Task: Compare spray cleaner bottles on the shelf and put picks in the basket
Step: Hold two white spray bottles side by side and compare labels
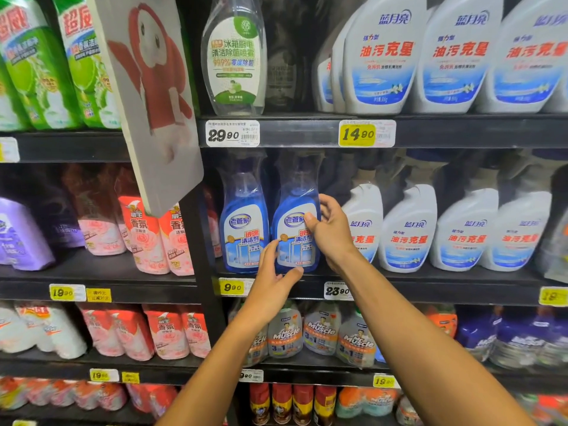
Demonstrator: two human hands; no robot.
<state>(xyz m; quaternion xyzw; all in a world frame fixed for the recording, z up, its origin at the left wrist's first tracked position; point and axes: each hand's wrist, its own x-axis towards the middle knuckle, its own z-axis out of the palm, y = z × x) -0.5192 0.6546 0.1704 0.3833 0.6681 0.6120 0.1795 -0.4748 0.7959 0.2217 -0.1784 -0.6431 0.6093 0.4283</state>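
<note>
Two blue glass-cleaner spray bottles stand side by side on the middle shelf [430,276]. My right hand [330,230] grips the right-hand blue bottle [295,238] from its right side, thumb on the label and fingers curled behind. My left hand [273,272] reaches up to the same bottle's lower left, fingertips touching its label edge and thumb under its base. The left-hand blue bottle [242,232] stands untouched beside it. No basket is in view.
White spray bottles [405,232] fill the shelf to the right, and more stand on the shelf above [381,56]. A clear green-label bottle [235,59] stands above. Mr Muscle bottles [319,329] sit below. A cardboard sign [150,96] juts out at left, with refill pouches [147,238] beyond.
</note>
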